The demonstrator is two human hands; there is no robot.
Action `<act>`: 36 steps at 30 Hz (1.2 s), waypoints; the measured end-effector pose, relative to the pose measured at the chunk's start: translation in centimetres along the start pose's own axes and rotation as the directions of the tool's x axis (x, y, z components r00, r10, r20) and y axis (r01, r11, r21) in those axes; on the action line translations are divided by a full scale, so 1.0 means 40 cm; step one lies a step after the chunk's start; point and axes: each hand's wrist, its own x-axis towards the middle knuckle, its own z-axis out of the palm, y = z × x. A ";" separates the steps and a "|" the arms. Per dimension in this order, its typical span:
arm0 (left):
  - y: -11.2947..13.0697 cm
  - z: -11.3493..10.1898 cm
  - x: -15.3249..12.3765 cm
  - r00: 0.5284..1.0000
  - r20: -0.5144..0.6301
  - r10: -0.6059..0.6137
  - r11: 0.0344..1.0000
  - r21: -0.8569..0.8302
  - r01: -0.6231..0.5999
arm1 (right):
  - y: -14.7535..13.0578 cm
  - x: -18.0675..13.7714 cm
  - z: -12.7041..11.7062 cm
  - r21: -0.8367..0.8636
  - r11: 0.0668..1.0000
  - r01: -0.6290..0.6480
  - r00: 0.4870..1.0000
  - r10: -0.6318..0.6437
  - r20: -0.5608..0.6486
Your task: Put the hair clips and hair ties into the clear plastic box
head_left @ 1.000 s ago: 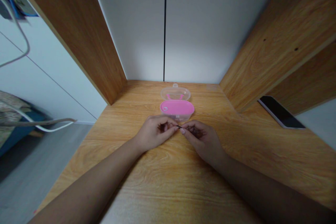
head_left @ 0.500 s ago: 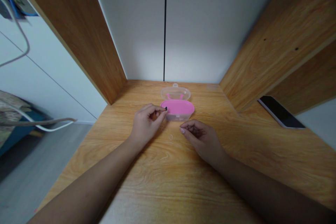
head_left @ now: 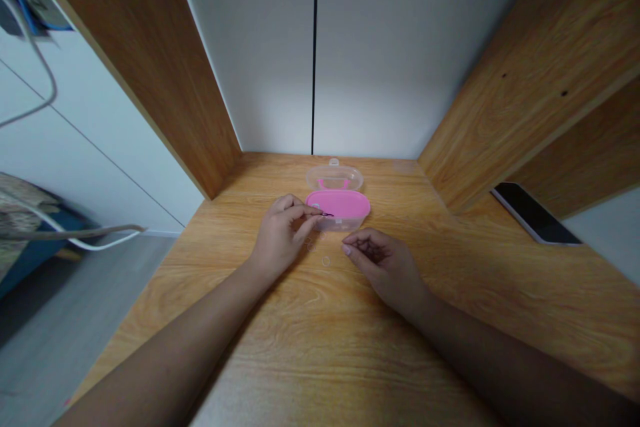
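A small pink box [head_left: 347,204] stands open near the back of the wooden desk [head_left: 320,333], its clear lid [head_left: 334,177] tipped back behind it. My left hand [head_left: 283,235] pinches a thin dark object [head_left: 327,215] and holds its tip over the box's left edge. My right hand [head_left: 386,265] rests on the desk just in front of the box, fingers curled in, with nothing visible in them. Between my hands a tiny clear ring [head_left: 326,260] lies on the wood.
Wooden side panels [head_left: 165,73] wall the desk in on the left and right, with a white wall behind. A dark phone [head_left: 533,213] lies on a lower ledge at the right. White cables [head_left: 75,237] hang past the desk's left edge.
My hands were together, both on the thin dark object. My left hand has carried it away to the pink box, and my right hand has stayed in place.
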 end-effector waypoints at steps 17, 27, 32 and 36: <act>0.016 -0.003 -0.006 0.972 0.158 0.172 0.934 0.287 -0.212 | -0.002 -0.002 -0.001 -0.006 1.000 -0.007 1.000 0.007 0.021; 0.032 -0.017 -0.005 0.962 0.119 0.246 0.925 0.268 -0.269 | -0.010 0.000 0.000 -0.007 1.000 -0.002 1.000 0.003 0.011; 0.032 -0.017 -0.004 0.971 0.105 0.215 0.938 0.255 -0.235 | -0.001 -0.001 -0.001 0.015 1.000 -0.005 1.000 0.005 0.016; 0.031 -0.016 -0.004 0.968 0.139 0.209 0.934 0.264 -0.239 | 0.004 -0.001 -0.001 0.011 1.000 -0.008 1.000 0.007 0.021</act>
